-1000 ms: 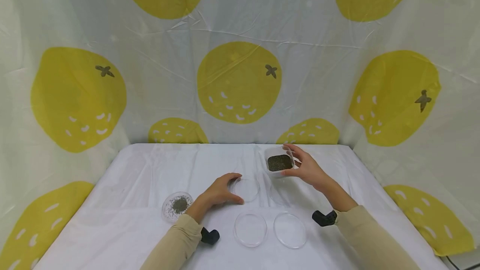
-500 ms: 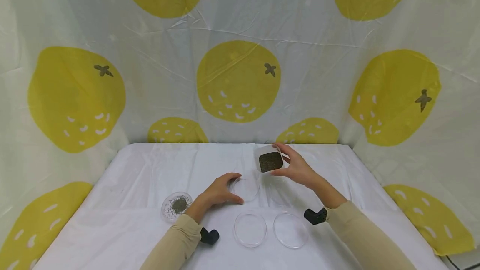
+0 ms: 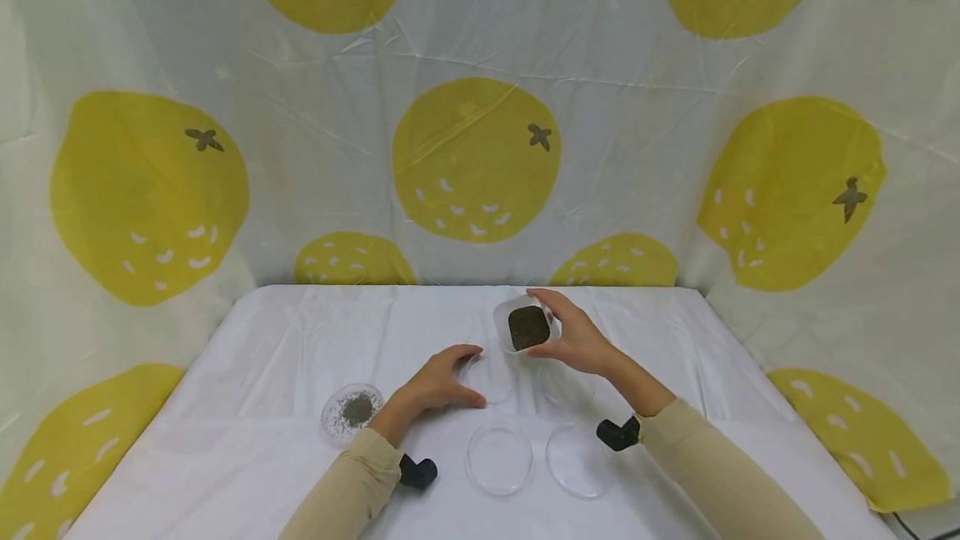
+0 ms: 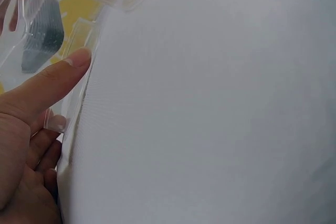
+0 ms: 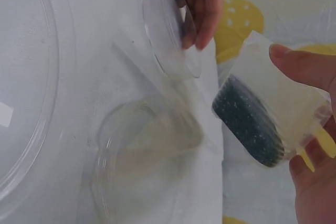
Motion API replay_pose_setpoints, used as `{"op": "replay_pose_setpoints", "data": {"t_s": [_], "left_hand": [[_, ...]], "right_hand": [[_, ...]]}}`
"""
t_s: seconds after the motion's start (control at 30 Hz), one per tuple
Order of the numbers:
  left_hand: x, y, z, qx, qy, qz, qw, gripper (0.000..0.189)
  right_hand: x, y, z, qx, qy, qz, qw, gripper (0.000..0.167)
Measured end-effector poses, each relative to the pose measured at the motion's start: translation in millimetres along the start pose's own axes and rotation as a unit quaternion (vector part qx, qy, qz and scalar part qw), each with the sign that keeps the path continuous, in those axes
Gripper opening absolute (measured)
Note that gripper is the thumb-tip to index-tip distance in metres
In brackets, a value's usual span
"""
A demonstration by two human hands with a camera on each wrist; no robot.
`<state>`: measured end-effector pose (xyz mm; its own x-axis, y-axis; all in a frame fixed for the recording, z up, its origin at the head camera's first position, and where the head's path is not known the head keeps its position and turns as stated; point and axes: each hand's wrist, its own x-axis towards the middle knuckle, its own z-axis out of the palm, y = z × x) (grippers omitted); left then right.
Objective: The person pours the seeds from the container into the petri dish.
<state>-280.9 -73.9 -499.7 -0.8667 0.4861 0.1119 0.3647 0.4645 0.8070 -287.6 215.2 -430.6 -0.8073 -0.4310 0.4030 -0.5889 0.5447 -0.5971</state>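
My right hand grips a small clear square plastic tub between thumb and fingers. Dark granules fill its bottom part. The tub is raised off the table and tilted towards me. My left hand holds an empty-looking clear petri dish by its sides, thumb at the near edge and fingers at the far edge. In the left wrist view the thumb lies on the rim. The tub hovers just beyond and right of this dish. To the left stands another petri dish, scattered with dark green-grey granules.
A further clear dish lies right of the held one. Two clear round dishes or lids, the left one and the right one, lie nearer me. A white cloth covers the table; a lemon-print curtain hangs behind.
My right hand has carried the tub leftwards towards the dish at my left hand, with its tilt changing on the way. The left hand has stayed in place.
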Motion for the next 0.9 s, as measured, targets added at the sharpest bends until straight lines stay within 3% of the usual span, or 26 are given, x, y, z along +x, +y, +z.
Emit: {"op": "replay_pose_setpoints", "data": {"t_s": [0.23, 0.57, 0.9], "left_hand": [[-0.1, -0.1, 0.4, -0.008, 0.002, -0.003, 1.0, 0.089], [2.0, -1.2, -0.4, 0.0, -0.002, 0.007, 1.0, 0.088], [2.8, -5.0, -1.1, 0.009, 0.0, 0.015, 0.9998, 0.087]], "right_hand": [[2.9, -1.6, 8.8, -0.053, -0.001, -0.039, 0.9978, 0.093], [5.2, -0.3, 18.1, -0.083, 0.011, -0.085, 0.9928, 0.094], [4.6, 0.1, 26.4, -0.109, 0.0, -0.098, 0.9892, 0.094]]}}
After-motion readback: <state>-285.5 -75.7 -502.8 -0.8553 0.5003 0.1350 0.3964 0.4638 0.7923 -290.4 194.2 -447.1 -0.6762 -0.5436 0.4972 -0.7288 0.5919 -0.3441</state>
